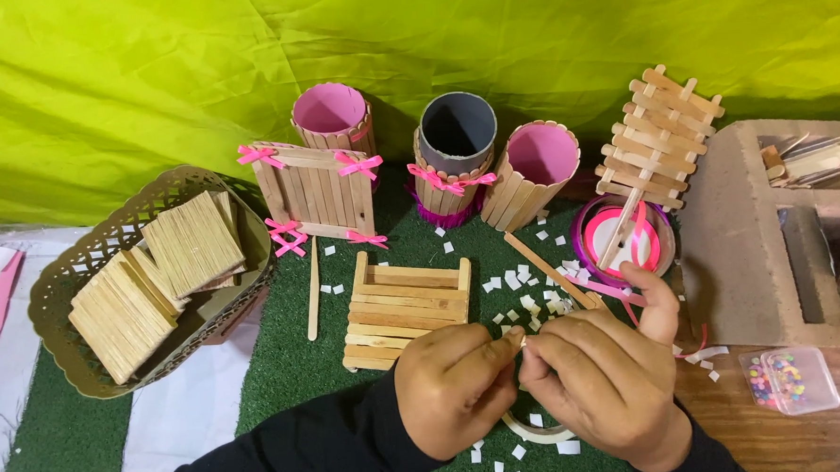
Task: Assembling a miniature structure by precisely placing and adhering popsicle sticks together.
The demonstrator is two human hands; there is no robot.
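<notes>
Green mat (284, 365) under left hand (455, 387), right hand (601, 379) pinched together

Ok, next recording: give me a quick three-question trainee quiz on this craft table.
1. True or false: the basket holds stacks of wooden sticks.
2. How many round stick-clad cups stand at the back? A) two B) three C) five
3. What lies flat on the green mat just beyond the left hand and right hand?

Key: 1 true; 2 B; 3 a stick panel.
</notes>
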